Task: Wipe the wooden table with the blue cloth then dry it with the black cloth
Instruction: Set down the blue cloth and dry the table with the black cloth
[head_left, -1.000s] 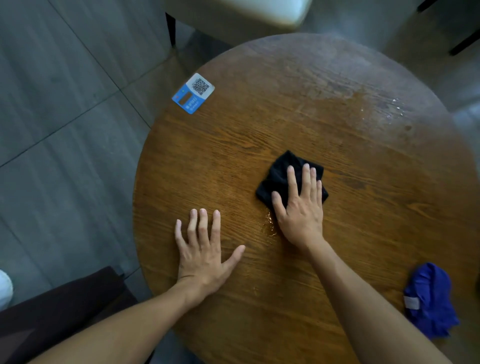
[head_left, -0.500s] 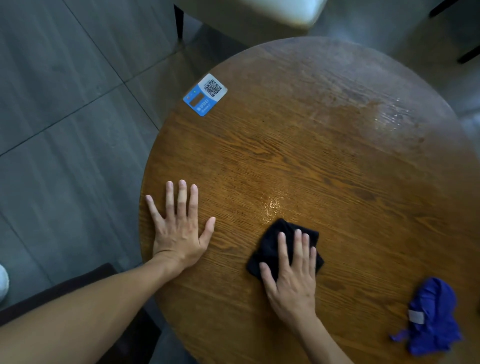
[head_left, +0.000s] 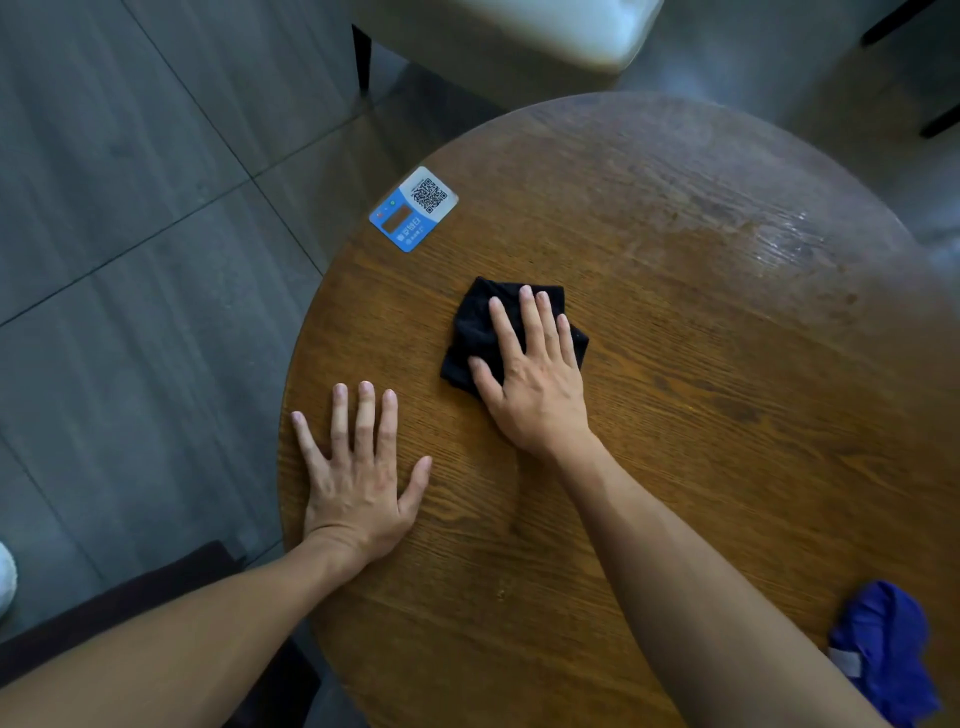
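Note:
The round wooden table (head_left: 701, 415) fills most of the view. My right hand (head_left: 535, 374) presses flat on the folded black cloth (head_left: 472, 332), left of the table's middle, with its fingers spread over the cloth. My left hand (head_left: 358, 473) lies flat and empty on the wood near the left rim, fingers apart. The blue cloth (head_left: 883, 649) lies crumpled at the near right edge, apart from both hands. A wet sheen (head_left: 784, 244) shows on the far right of the tabletop.
A blue and white QR code sticker (head_left: 414, 208) sits at the table's far left rim. A pale cushioned chair (head_left: 519, 36) stands beyond the table. A dark seat (head_left: 130, 608) is at the near left over grey floor tiles.
My right hand has pushed the black cloth away from me and to the left, from the near part of the table toward the sticker. My left hand stays flat near the left rim.

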